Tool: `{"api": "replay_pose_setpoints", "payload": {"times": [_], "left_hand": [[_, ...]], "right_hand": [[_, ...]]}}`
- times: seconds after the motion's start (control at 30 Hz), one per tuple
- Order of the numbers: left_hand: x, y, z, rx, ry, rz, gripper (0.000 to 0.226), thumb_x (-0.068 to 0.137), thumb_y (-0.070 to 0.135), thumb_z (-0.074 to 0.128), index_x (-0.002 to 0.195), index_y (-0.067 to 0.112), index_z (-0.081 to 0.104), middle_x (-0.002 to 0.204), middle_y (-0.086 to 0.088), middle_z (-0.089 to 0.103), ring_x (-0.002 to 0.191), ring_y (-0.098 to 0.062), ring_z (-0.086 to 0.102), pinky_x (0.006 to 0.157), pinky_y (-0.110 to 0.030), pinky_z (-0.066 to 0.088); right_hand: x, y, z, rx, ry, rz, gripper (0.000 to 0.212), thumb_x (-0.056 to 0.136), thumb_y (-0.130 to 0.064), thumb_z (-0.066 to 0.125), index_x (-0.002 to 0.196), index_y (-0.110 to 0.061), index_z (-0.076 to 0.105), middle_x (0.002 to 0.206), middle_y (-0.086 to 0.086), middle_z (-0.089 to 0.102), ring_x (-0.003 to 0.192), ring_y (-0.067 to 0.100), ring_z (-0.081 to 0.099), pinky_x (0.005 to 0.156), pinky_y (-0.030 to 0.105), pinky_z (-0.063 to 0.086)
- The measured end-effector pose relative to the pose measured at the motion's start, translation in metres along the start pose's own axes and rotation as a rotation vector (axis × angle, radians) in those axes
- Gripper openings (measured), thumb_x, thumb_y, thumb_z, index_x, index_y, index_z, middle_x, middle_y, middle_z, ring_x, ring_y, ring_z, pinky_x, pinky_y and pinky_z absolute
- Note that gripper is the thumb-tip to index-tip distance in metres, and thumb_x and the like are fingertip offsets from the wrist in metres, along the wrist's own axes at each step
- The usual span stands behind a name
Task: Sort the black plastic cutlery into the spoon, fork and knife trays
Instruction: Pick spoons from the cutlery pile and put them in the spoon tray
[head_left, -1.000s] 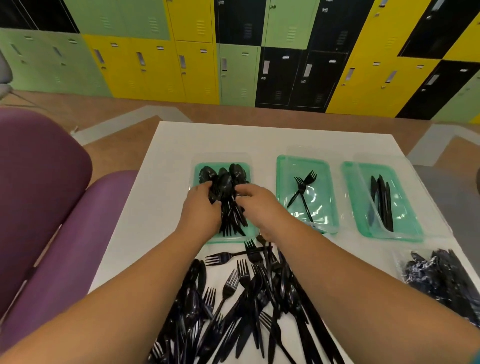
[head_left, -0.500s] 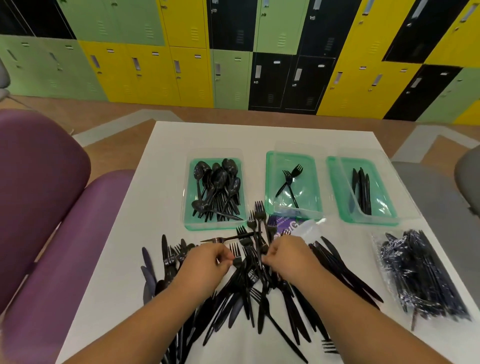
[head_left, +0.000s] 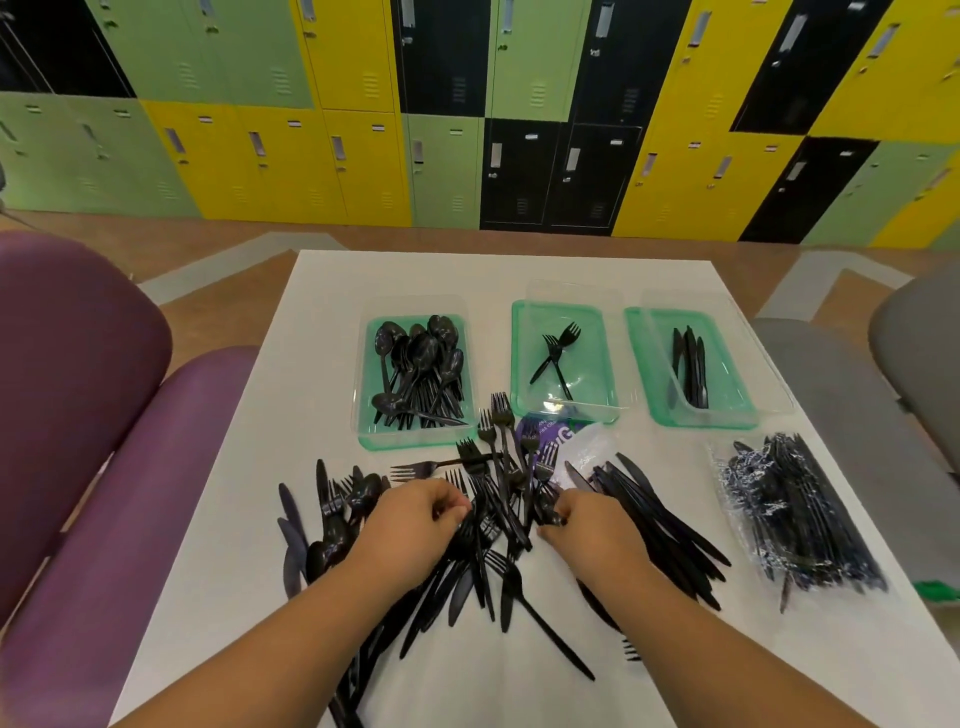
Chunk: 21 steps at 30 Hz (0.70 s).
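While the left hand (head_left: 415, 525) curls its fingers round tangled handles in the cutlery pile (head_left: 501, 483) on the table (head_left: 239, 519) and the right hand (head_left: 592, 535) pinches a dark piece I cannot identify, a lift may drag interlocked forks along and scatter them. A hasty handful could then drop mixed pieces wrongly into the spoon tray (head_left: 415, 441), fork tray (head_left: 517, 358) or knife tray (head_left: 636, 364) beyond the pile.

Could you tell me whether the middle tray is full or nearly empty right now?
Nearly empty: the middle tray holds only two crossed forks, and most of its green bottom is bare.
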<state>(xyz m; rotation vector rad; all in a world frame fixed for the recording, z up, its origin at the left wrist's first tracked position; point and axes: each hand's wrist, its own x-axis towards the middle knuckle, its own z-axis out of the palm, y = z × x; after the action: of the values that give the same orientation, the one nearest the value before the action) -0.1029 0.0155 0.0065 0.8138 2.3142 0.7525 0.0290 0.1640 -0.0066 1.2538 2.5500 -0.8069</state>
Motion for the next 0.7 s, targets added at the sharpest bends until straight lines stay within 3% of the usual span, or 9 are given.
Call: {"api": "replay_pose_setpoints", "payload": {"times": [0.13,0.27,0.37,0.47,0.6,0.7], "left_hand": [[-0.002,0.004,0.002,-0.067,-0.043,0.000,0.014,0.091,0.023,0.059,0.099,0.028,0.070,0.093,0.014,0.067,0.091,-0.005,0.061,0.082,-0.018,0.043],[-0.007,0.015,0.013,-0.349,-0.180,-0.059,0.013,0.089,0.016,0.063,0.100,0.022,0.068,0.094,0.001,0.071,0.084,-0.010,0.066,0.082,-0.024,0.052],[-0.012,0.022,0.025,-0.572,-0.321,-0.124,0.019,0.087,0.013,0.066,0.106,0.014,0.065,0.093,-0.006,0.071,0.083,-0.014,0.067,0.074,-0.024,0.053],[-0.016,0.024,0.030,-0.730,-0.430,-0.187,0.009,0.093,0.003,0.054,0.094,0.008,0.061,0.082,-0.009,0.066,0.073,-0.016,0.064,0.065,-0.024,0.052],[-0.017,0.018,0.017,-0.631,-0.253,-0.262,0.022,0.098,0.001,0.040,0.104,0.006,0.061,0.077,0.000,0.061,0.060,-0.008,0.049,0.054,-0.017,0.043],[-0.017,-0.003,-0.006,-0.482,-0.072,-0.256,0.019,0.098,0.015,0.045,0.107,0.016,0.062,0.089,-0.001,0.066,0.068,-0.012,0.052,0.062,-0.023,0.046]], "right_hand": [[0.004,0.013,-0.005,0.437,-0.021,0.102,0.030,0.083,-0.025,0.070,0.060,-0.018,0.054,0.057,-0.002,0.049,0.050,0.013,0.043,0.056,0.025,0.040],[0.001,0.011,-0.013,0.759,-0.141,0.121,0.025,0.093,-0.022,0.059,0.070,-0.018,0.066,0.052,0.001,0.053,0.047,0.013,0.047,0.049,0.024,0.038],[-0.001,0.001,-0.013,0.903,-0.206,0.070,0.020,0.095,-0.018,0.056,0.079,-0.013,0.067,0.056,0.003,0.059,0.048,0.012,0.052,0.051,0.023,0.041],[-0.002,-0.006,-0.010,1.038,-0.238,0.074,0.017,0.095,-0.014,0.056,0.083,-0.010,0.067,0.066,0.008,0.064,0.053,0.014,0.057,0.054,0.025,0.045],[-0.002,-0.002,-0.009,0.809,-0.166,0.043,0.015,0.093,-0.013,0.056,0.086,-0.008,0.068,0.073,0.007,0.067,0.053,0.012,0.056,0.051,0.022,0.043],[-0.004,-0.002,-0.003,0.599,-0.185,-0.019,0.014,0.090,-0.016,0.060,0.077,-0.015,0.067,0.073,0.003,0.068,0.051,0.009,0.056,0.055,0.024,0.045]]}}
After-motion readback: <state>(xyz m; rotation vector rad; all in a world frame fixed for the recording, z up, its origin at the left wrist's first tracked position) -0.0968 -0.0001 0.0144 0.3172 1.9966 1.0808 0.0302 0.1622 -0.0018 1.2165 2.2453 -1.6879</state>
